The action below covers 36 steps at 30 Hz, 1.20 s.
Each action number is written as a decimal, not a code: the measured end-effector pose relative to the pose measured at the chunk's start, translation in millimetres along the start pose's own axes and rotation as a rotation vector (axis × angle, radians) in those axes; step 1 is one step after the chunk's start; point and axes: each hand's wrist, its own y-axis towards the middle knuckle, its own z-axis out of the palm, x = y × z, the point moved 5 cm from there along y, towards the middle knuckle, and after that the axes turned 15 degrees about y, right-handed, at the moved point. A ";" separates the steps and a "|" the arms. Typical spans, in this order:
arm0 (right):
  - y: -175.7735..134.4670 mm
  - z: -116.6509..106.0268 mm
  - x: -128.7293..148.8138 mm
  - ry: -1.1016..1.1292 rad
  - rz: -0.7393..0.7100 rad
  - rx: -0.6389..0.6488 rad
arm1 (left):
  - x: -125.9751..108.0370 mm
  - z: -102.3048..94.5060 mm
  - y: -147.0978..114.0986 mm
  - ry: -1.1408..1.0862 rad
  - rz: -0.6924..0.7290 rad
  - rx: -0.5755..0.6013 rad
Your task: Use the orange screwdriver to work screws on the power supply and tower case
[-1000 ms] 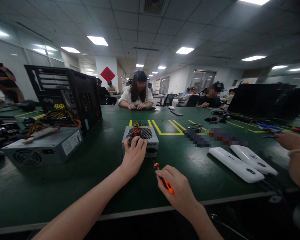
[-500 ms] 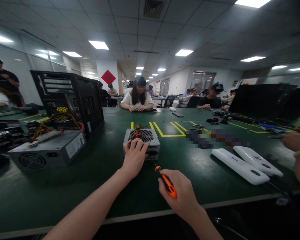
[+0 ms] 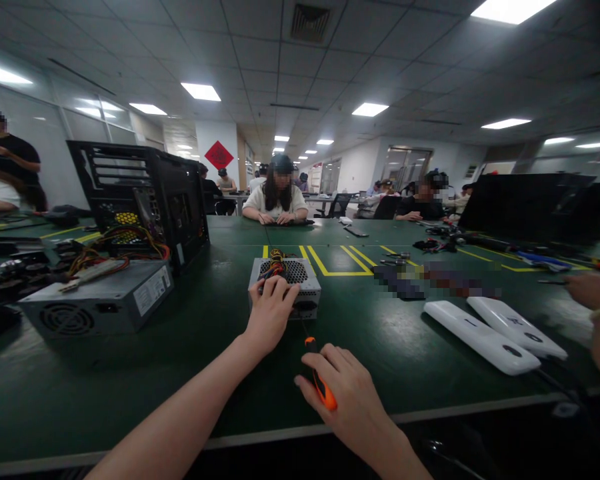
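A small grey power supply unit (image 3: 311, 283) sits on the green table in front of me, a bundle of coloured cables (image 3: 277, 262) on its top. My left hand (image 3: 270, 315) grips its near left side, with fingers bent over the top edge. In my right hand (image 3: 349, 381) is an orange and black screwdriver (image 3: 326, 395); thumb and fingers lie loosely around its handle. The thin shaft points at the lower front face of the power supply unit. Whether the tip touches it I cannot tell.
To the left stand another power supply unit (image 3: 145, 297) and an open black computer case (image 3: 183, 210). Two white devices (image 3: 480, 337) lie on the right. A co-worker's hand (image 3: 587, 290) reaches in at the far right; another person (image 3: 277, 197) sits opposite.
My right hand and the screwdriver have shifted slightly left and down, the handle now more upright and the grip looser. My left hand stays on the power supply unit.
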 end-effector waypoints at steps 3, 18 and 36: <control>0.4 -1.2 0.6 0.023 -0.011 -0.070 | -1.7 -0.7 -0.8 0.010 0.004 -0.001; 0.4 3.9 3.7 0.028 0.022 -0.037 | -0.3 -4.0 1.2 -0.012 -0.003 0.015; -3.2 9.7 -0.2 0.050 0.052 0.009 | 19.7 -8.2 7.3 -0.154 -0.087 -0.077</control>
